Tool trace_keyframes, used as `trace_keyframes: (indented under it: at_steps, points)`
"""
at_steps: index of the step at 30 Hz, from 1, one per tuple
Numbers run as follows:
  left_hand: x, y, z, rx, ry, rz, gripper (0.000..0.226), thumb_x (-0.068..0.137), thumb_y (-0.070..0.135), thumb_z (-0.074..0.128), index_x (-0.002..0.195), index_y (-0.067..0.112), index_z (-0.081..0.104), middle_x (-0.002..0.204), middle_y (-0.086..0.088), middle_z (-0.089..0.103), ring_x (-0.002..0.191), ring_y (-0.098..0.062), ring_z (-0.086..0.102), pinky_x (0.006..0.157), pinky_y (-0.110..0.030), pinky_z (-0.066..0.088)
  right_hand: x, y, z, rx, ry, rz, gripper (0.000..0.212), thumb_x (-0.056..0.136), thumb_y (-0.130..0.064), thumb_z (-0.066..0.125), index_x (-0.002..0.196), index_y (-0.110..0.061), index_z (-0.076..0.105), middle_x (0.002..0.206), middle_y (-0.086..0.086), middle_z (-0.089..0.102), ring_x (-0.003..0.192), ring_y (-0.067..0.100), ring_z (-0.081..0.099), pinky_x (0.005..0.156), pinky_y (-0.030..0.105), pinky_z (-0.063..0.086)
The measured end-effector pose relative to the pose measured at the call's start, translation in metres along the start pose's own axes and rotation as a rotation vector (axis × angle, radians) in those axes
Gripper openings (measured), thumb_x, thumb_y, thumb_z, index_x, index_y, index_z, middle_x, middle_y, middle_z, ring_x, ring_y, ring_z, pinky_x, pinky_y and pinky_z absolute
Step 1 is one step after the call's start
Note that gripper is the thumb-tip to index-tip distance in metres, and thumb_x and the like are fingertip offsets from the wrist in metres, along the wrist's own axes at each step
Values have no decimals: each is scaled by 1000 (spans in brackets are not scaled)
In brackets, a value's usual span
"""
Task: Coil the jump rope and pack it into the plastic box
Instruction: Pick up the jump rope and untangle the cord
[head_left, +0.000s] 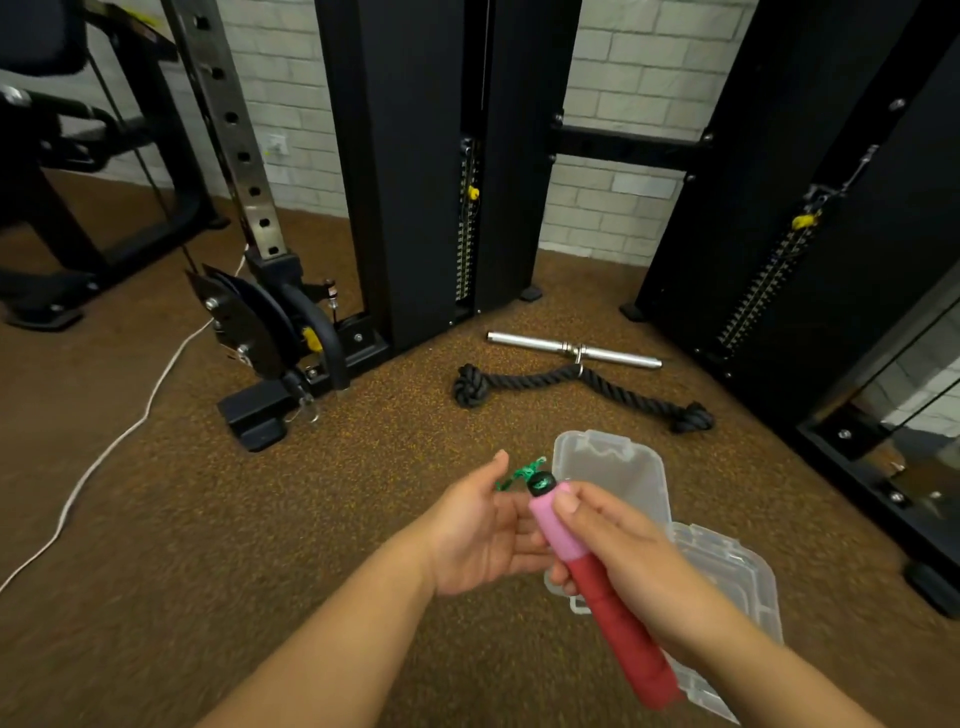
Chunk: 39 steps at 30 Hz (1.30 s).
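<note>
My right hand (618, 551) grips a jump rope handle (597, 582) that is pink at the top and red below, with a black cap. A short piece of green rope (519, 473) sticks out of the cap toward my left hand (478, 530). That hand is open beside the handle, its fingers close to the green rope. The rest of the rope is hidden. A clear plastic box (623, 478) lies open on the floor just behind and under my hands, its other half (737, 577) to the right.
Brown speckled gym flooring (208, 519) lies all around. A black tricep rope (576, 389) and a metal bar (571, 351) lie beyond the box. Black cable machine towers (410, 156) stand behind. A white cord (104, 457) runs across the floor at left.
</note>
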<state>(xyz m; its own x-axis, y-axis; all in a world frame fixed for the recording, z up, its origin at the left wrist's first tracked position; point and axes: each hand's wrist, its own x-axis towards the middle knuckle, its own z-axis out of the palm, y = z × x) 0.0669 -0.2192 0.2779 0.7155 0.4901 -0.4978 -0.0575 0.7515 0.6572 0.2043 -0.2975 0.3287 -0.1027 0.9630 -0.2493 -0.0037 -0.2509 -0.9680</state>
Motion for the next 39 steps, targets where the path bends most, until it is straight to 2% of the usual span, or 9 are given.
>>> trace_keyframes:
  at_steps: [5, 9, 16, 21, 24, 29, 33, 35, 39]
  points:
    - [0, 15, 1, -136, -100, 100, 80, 92, 59, 19, 125, -1, 60, 130, -22, 59, 121, -33, 54, 107, -43, 36, -8, 14, -3, -129, -193, 11, 43, 83, -42, 55, 108, -7, 59, 89, -1, 68, 69, 9, 62, 70, 25, 47]
    - [-5, 24, 1, -160, -111, 192, 61, 94, 44, 30, 116, 1, 66, 118, -18, 68, 109, -27, 66, 99, -38, 47, -16, 26, -3, -154, -297, 73, 33, 86, -37, 52, 106, -11, 58, 92, -2, 66, 75, 8, 63, 73, 19, 49]
    - [-10, 32, 16, -210, -110, 266, 61, 100, 39, 25, 102, 2, 73, 98, -17, 74, 96, -27, 71, 89, -37, 54, -13, 40, -5, -296, -192, 53, 39, 88, -46, 49, 111, -16, 57, 92, 2, 62, 81, 8, 61, 83, 35, 47]
    - [-12, 30, 30, -153, -180, 212, 60, 99, 38, 27, 103, 0, 72, 90, -16, 75, 89, -26, 73, 80, -33, 58, -9, 50, -6, -364, -140, 25, 22, 96, -28, 47, 110, -14, 56, 90, 0, 60, 84, 8, 58, 90, 37, 48]
    - [-17, 31, 34, -103, -223, 177, 56, 93, 38, 33, 103, 0, 72, 88, -15, 75, 88, -26, 73, 77, -32, 59, -10, 51, -4, -375, -115, 9, 19, 95, -27, 50, 110, -18, 56, 90, -1, 58, 80, 6, 52, 77, 24, 44]
    - [-26, 32, 34, 10, -365, 83, 54, 94, 39, 33, 106, 1, 70, 90, -15, 75, 91, -26, 73, 83, -34, 58, -9, 37, -17, -454, -111, -24, 36, 90, -15, 59, 118, -34, 47, 109, -18, 60, 89, -19, 55, 85, 6, 43]
    - [-32, 29, 41, 246, -480, -44, 56, 94, 43, 32, 106, 4, 69, 91, -11, 75, 92, -23, 72, 86, -33, 56, -5, 20, -35, -314, -16, -135, 62, 88, 5, 53, 131, -38, 40, 132, -9, 52, 121, -2, 51, 103, 29, 45]
    - [-32, 28, 47, 318, -517, -108, 56, 94, 44, 33, 106, 3, 69, 90, -10, 75, 91, -23, 72, 85, -32, 55, -4, 15, -34, -354, -91, -195, 66, 89, 3, 54, 138, -37, 35, 142, -12, 43, 129, -2, 43, 109, 27, 39]
    - [-35, 28, 48, 342, -499, -113, 53, 95, 41, 32, 100, 4, 70, 87, -10, 75, 86, -23, 73, 75, -29, 58, 1, 17, -31, -383, -190, -156, 39, 92, 1, 50, 128, -15, 52, 125, 4, 63, 116, 13, 60, 100, 29, 47]
